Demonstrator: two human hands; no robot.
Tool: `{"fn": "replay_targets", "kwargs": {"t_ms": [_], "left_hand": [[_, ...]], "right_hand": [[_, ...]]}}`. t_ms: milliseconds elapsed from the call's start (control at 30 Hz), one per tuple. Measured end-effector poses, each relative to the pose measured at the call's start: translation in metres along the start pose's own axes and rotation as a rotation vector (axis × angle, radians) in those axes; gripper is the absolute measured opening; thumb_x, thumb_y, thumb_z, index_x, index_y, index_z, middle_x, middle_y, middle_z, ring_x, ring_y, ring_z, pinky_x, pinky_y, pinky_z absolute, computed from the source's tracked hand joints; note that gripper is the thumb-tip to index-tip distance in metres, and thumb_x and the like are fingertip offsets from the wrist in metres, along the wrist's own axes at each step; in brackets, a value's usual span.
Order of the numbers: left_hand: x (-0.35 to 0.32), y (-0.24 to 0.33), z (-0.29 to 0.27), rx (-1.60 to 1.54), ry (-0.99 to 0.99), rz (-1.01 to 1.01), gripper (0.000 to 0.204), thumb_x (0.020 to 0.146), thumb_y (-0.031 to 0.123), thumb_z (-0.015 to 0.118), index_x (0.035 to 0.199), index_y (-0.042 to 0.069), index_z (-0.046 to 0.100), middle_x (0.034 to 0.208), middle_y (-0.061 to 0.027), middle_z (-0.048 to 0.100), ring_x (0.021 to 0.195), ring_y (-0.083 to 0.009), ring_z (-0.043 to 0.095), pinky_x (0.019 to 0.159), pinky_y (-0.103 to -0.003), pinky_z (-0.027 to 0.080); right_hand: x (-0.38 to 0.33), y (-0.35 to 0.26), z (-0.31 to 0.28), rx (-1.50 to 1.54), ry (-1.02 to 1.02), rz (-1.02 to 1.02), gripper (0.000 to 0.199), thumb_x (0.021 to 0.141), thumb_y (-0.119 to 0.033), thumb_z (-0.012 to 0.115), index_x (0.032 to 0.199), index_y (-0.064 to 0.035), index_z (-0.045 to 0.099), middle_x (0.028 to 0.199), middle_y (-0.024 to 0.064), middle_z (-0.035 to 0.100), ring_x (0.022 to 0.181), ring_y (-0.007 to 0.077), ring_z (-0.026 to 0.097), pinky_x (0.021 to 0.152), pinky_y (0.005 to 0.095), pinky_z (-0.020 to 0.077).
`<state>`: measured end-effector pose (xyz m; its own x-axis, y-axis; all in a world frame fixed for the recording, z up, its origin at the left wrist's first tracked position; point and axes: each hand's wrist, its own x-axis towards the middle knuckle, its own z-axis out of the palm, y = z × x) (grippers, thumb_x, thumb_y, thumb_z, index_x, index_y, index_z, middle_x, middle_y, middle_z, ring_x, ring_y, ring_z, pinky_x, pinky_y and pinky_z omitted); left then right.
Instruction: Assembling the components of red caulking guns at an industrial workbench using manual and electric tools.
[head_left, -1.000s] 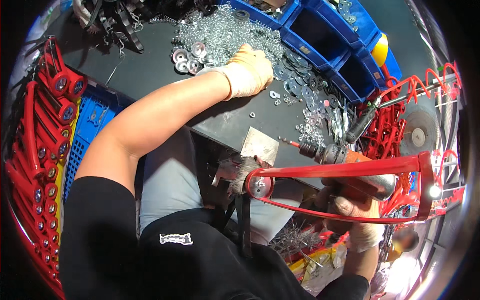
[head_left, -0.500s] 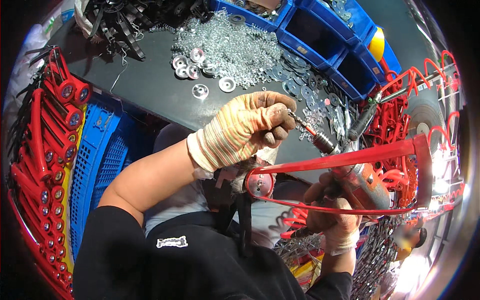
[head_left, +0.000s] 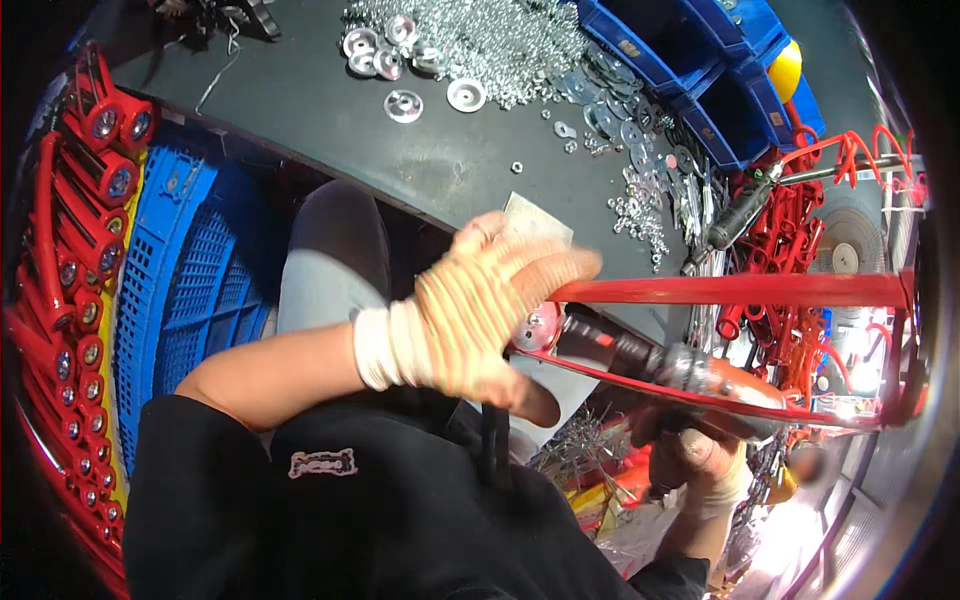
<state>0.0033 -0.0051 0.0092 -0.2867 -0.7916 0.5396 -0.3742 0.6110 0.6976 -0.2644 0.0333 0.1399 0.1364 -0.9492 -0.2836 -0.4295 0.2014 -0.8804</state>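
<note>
A long red metal frame [head_left: 730, 291] with two parallel bars reaches rightward from a round disc end [head_left: 540, 327] near my lap. My left hand [head_left: 470, 315], in a striped work glove, lies against that disc end, its fingers stretched along the upper bar and its thumb apart below. The fingertips are blurred. My right hand [head_left: 700, 465], also gloved, is closed around the grip of a power driver [head_left: 690, 368] with an orange and grey body. The driver's black nose points left toward the disc, between the frame's bars. Its tip is close to the disc; contact cannot be made out.
Springs [head_left: 490, 45], metal cups [head_left: 403, 106], washers [head_left: 615, 120] and nuts [head_left: 640, 215] lie on the dark table [head_left: 300, 110]. Blue bins [head_left: 725, 110] stand behind. Red handles [head_left: 85, 270] and a blue crate [head_left: 190, 300] are at left. A second tool [head_left: 740, 215] hangs at right.
My left hand has moved from the driver's tip down to the disc end, and its pinch has opened. The driver has swung so its nose points into the frame. The view has shifted.
</note>
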Motion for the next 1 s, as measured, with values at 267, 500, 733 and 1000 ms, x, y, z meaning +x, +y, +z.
{"fn": "replay_targets", "kwargs": {"t_ms": [267, 500, 733, 1000], "left_hand": [[-0.008, -0.011, 0.035, -0.105, 0.246, 0.018, 0.073, 0.046, 0.030, 0.082, 0.111, 0.006, 0.058, 0.104, -0.0117, 0.059, 0.098, -0.0336, 0.057, 0.090, -0.046, 0.043], [-0.010, -0.010, 0.030, -0.143, 0.249, 0.041, 0.074, 0.044, 0.034, 0.082, 0.108, 0.006, 0.059, 0.102, -0.0117, 0.060, 0.095, -0.0354, 0.058, 0.086, -0.045, 0.044], [-0.008, -0.015, 0.027, -0.005, 0.283, 0.087, 0.061, 0.056, 0.034, 0.080, 0.106, 0.007, 0.059, 0.097, -0.0087, 0.061, 0.091, -0.0326, 0.059, 0.086, -0.043, 0.044], [0.007, -0.004, -0.024, -1.008, -0.316, 0.318, 0.050, 0.073, 0.022, 0.074, 0.114, 0.002, 0.051, 0.101, -0.0150, 0.062, 0.095, -0.0257, 0.061, 0.084, -0.040, 0.048]], "right_hand": [[0.026, -0.026, -0.032, -0.385, -0.157, 0.351, 0.072, 0.062, -0.052, 0.076, 0.109, 0.0008, 0.060, 0.078, 0.0091, 0.063, 0.071, 0.0194, 0.061, 0.064, 0.0314, 0.0487], [0.031, -0.058, -0.022, -0.459, -0.120, 0.380, 0.061, 0.065, -0.032, 0.074, 0.115, -0.0005, 0.057, 0.090, 0.0065, 0.063, 0.079, 0.0164, 0.060, 0.071, 0.0303, 0.0485], [0.026, -0.076, -0.031, -0.499, -0.104, 0.298, 0.057, 0.067, -0.012, 0.073, 0.121, -0.0019, 0.055, 0.102, 0.0040, 0.062, 0.088, 0.0135, 0.059, 0.079, 0.0291, 0.0483], [0.067, 0.044, -0.150, -1.121, 0.394, -0.168, 0.041, 0.072, -0.001, 0.059, 0.112, -0.0092, 0.060, 0.085, 0.0129, 0.068, 0.078, 0.0316, 0.065, 0.073, 0.0362, 0.0491]]}}
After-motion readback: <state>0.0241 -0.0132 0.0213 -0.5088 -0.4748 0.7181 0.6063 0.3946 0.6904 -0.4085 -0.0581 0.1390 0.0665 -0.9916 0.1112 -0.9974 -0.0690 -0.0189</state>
